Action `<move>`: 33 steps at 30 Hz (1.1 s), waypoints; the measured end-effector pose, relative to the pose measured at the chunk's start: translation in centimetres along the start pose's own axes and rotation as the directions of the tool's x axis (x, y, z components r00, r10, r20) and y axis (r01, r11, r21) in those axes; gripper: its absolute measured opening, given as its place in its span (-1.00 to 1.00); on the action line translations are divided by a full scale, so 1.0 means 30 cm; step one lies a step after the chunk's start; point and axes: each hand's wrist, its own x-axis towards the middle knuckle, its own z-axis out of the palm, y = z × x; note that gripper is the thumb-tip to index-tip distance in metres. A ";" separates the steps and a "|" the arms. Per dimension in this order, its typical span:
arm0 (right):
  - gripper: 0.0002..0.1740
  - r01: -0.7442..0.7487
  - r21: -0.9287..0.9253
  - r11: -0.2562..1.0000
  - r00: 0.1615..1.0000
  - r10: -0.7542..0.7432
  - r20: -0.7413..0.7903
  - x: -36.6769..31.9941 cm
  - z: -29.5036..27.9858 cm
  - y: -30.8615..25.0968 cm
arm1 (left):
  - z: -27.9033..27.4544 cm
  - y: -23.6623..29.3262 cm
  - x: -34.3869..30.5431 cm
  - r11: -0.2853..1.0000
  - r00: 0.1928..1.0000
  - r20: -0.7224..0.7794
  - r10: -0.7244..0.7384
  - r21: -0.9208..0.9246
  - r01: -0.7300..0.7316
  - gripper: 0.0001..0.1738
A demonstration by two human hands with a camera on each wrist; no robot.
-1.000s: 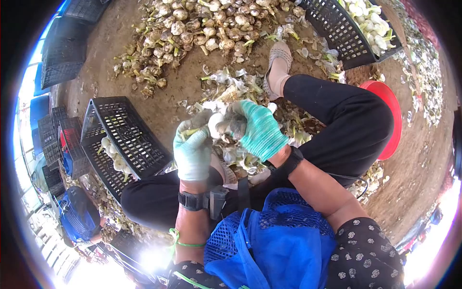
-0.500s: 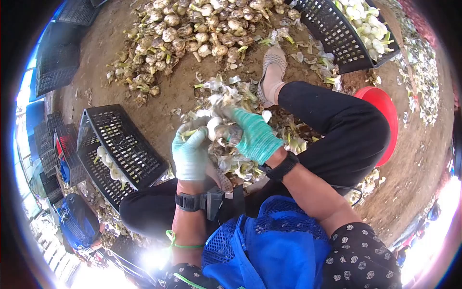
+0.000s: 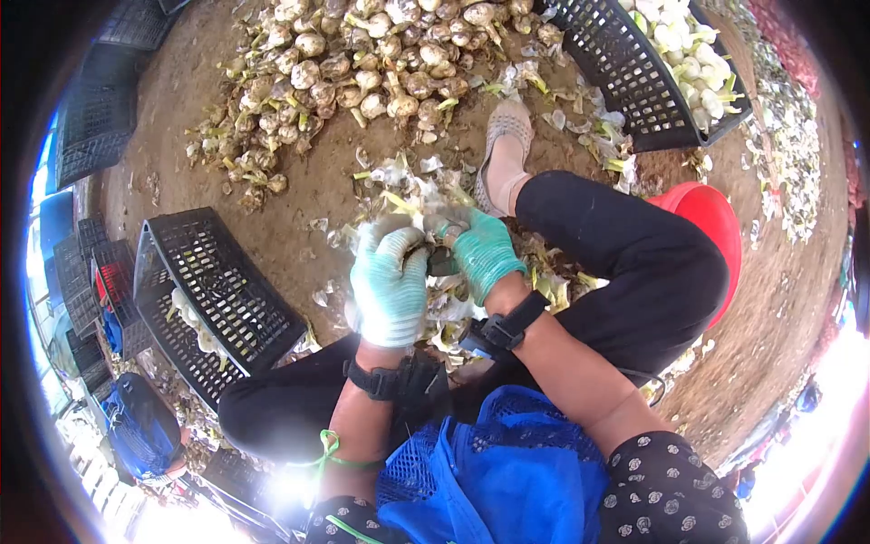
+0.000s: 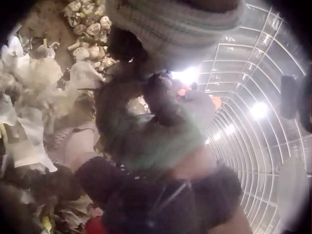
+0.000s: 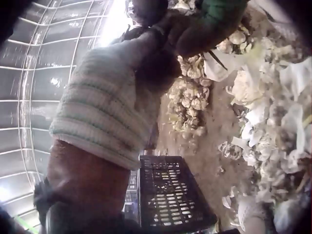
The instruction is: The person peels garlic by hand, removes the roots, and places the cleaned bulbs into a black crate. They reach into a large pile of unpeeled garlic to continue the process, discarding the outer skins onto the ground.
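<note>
In the head view, the gloved left hand [image 3: 390, 281] and the green-gloved right hand [image 3: 482, 252] meet above a heap of peelings [image 3: 412, 181], fingers curled inward around a garlic bulb [image 3: 450, 235] that their dirty fingertips mostly hide. A pale green stem [image 3: 400, 202] shows just above the fingertips; whether it belongs to that bulb I cannot tell. The left wrist view is blurred, with the right hand [image 4: 151, 141] below the left one. From the right wrist, the striped left glove [image 5: 105, 97] touches the right hand's fingers [image 5: 195, 36].
Unpeeled garlic [image 3: 362, 63] lies heaped on the dirt floor ahead. A black crate [image 3: 227, 290] with white bulbs [image 3: 195, 322] stands tilted at left; a fuller crate [image 3: 625, 77] is at upper right. A red tub [image 3: 711, 222] sits beside the right knee.
The left hand has turned and shifted right, closer to the right hand. The white bulb seen between them is now mostly covered.
</note>
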 end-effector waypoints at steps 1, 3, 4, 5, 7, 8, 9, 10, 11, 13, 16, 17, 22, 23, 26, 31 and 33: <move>-0.74 0.045 -0.042 0.998 0.998 -0.046 -0.039 0.036 -0.021 0.032 | 0.008 -0.002 0.016 0.998 1.000 0.014 -0.001 -0.066 0.002 -0.77; -0.76 0.058 0.098 0.994 0.996 -0.050 -0.075 0.047 -0.046 -0.020 | 0.023 -0.017 0.040 0.963 0.991 0.057 -0.124 -0.236 0.134 -0.78; -0.77 -0.003 0.279 0.960 0.988 0.045 -0.146 0.077 -0.075 -0.037 | 0.034 -0.028 0.051 0.880 0.960 0.136 -0.244 -0.386 0.278 -0.79; -0.80 0.012 0.332 0.943 0.980 0.055 -0.191 0.160 -0.140 -0.041 | 0.041 -0.051 0.064 0.865 0.958 0.168 -0.232 -0.415 0.282 -0.79; -0.84 0.191 0.748 0.636 0.981 -0.104 -0.162 0.168 -0.219 -0.236 | 0.057 -0.078 0.105 0.805 0.926 0.230 -0.298 -0.461 0.374 -0.78; -0.77 0.305 0.814 0.495 0.952 -0.195 -0.237 0.206 -0.281 -0.307 | 0.067 -0.098 0.127 0.733 0.883 0.297 -0.364 -0.493 0.468 -0.78; -0.76 0.566 0.600 0.566 0.812 -0.510 -0.284 0.140 -0.264 -0.416 | 0.113 -0.184 0.149 0.850 0.920 0.250 -0.300 -0.368 0.378 -0.76; -0.77 0.522 0.649 0.553 0.825 -0.521 -0.219 0.112 -0.295 -0.497 | 0.118 -0.186 0.198 0.903 0.946 0.210 -0.247 -0.303 0.303 -0.72; -0.76 0.561 0.645 0.519 0.776 -0.600 -0.193 0.096 -0.287 -0.536 | 0.136 -0.220 0.246 0.931 0.940 0.194 -0.282 -0.179 0.317 -0.66; -0.76 0.602 0.618 0.505 0.780 -0.537 -0.322 0.088 -0.282 -0.571 | 0.206 -0.318 0.348 0.946 0.937 0.134 -0.323 0.077 0.315 -0.52; -0.68 0.628 0.617 0.475 0.776 -0.449 -0.444 0.196 -0.317 -0.480 | 0.313 -0.383 0.499 0.853 0.884 0.071 -0.463 0.306 0.422 -0.33; -0.70 0.585 0.685 0.434 0.809 -0.369 -0.457 0.224 -0.313 -0.428 | 0.357 -0.421 0.540 0.841 0.867 0.089 -0.491 0.306 0.445 -0.31; -0.74 0.260 0.685 0.681 0.965 -0.190 -0.178 0.249 -0.210 -0.317 | 0.480 -0.526 0.657 0.820 0.821 0.076 -0.566 0.149 0.552 -0.30; -0.76 0.174 0.725 0.666 0.974 -0.010 -0.224 0.262 -0.200 -0.304 | 0.480 -0.527 0.664 0.825 0.829 0.074 -0.554 0.185 0.535 -0.32; -0.76 0.538 -0.108 0.836 0.815 -0.549 -0.187 0.293 -0.155 -0.234 | 0.446 -0.519 0.615 0.830 0.823 0.112 -0.557 0.103 0.548 -0.34; -0.72 0.344 -0.738 0.581 0.857 -0.516 -0.007 0.303 -0.150 -0.159 | 0.279 -0.345 0.394 0.756 0.845 0.405 -0.349 -0.411 0.510 -0.39; -0.77 0.180 -0.852 0.492 0.939 -0.344 0.000 0.202 -0.083 -0.179 | 0.201 -0.252 0.272 0.837 0.861 0.444 -0.249 -0.349 0.422 -0.37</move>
